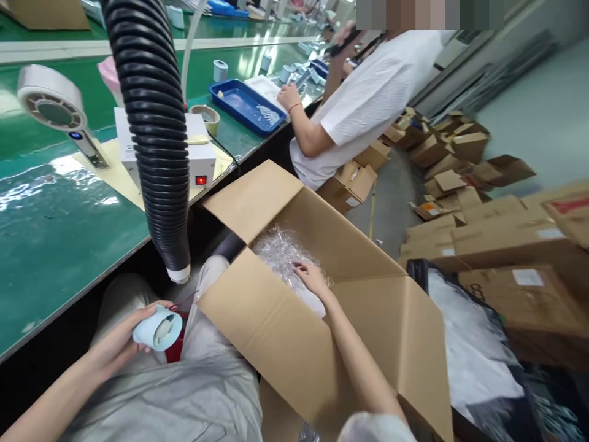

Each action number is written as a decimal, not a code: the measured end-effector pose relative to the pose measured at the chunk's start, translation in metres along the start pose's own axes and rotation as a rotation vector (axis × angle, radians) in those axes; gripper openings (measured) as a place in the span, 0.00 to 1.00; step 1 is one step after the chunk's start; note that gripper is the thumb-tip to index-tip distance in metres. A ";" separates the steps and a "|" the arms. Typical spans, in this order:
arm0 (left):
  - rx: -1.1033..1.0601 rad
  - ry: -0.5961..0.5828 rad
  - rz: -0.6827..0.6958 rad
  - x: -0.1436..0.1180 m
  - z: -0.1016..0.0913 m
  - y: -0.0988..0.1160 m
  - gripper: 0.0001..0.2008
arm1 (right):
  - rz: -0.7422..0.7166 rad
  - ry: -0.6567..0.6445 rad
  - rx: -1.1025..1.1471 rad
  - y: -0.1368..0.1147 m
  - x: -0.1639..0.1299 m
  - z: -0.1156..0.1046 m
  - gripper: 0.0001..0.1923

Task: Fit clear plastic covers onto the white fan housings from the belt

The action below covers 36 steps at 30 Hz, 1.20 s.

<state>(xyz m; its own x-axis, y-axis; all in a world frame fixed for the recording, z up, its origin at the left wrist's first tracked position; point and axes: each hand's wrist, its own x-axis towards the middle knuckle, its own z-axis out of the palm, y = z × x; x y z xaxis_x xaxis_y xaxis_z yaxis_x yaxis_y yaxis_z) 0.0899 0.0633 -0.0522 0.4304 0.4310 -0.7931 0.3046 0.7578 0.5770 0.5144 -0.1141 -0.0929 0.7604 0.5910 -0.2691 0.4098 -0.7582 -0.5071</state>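
Note:
My left hand [118, 341] holds a small pale blue round part [157, 328] over my lap. Just under it sits something red [177, 344]. My right hand [311, 276] reaches down into a large open cardboard box [294, 344] beside my knee, its fingers resting on a heap of clear plastic bags [280, 252] inside. The fingers are spread on the plastic; no bag looks gripped.
A black ribbed hose [154, 135] hangs in front of me over the edge of the green workbench [55, 233]. On the bench stand a white box with a red light [197, 161], a handheld fan [53, 110] and a blue tray [246, 105]. A co-worker [368, 104] sits ahead. Cardboard boxes [497, 233] crowd the floor at right.

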 end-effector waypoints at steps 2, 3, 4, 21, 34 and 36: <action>-0.109 0.084 0.025 -0.006 -0.004 0.000 0.14 | -0.043 -0.168 -0.051 -0.021 0.053 0.033 0.18; -0.151 0.124 0.029 -0.009 -0.007 0.000 0.14 | -0.059 -0.230 -0.080 -0.029 0.071 0.048 0.16; -0.174 0.158 0.021 -0.013 -0.011 0.000 0.13 | -0.073 -0.279 -0.108 -0.037 0.086 0.061 0.16; -0.243 0.341 0.009 -0.020 -0.032 -0.013 0.10 | -0.076 -0.407 -0.446 -0.015 0.102 0.119 0.20; -0.327 0.218 0.031 -0.036 -0.039 -0.015 0.12 | 0.237 -0.391 0.231 -0.022 0.074 0.042 0.13; -0.378 0.186 0.015 -0.038 -0.036 -0.008 0.12 | 0.193 -0.353 0.422 -0.022 0.052 0.006 0.16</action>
<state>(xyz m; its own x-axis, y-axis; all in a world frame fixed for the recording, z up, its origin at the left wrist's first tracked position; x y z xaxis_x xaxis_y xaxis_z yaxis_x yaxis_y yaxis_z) 0.0408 0.0583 -0.0342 0.2609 0.4983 -0.8268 -0.0491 0.8622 0.5041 0.5416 -0.0650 -0.1007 0.5578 0.5637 -0.6092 -0.0113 -0.7288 -0.6847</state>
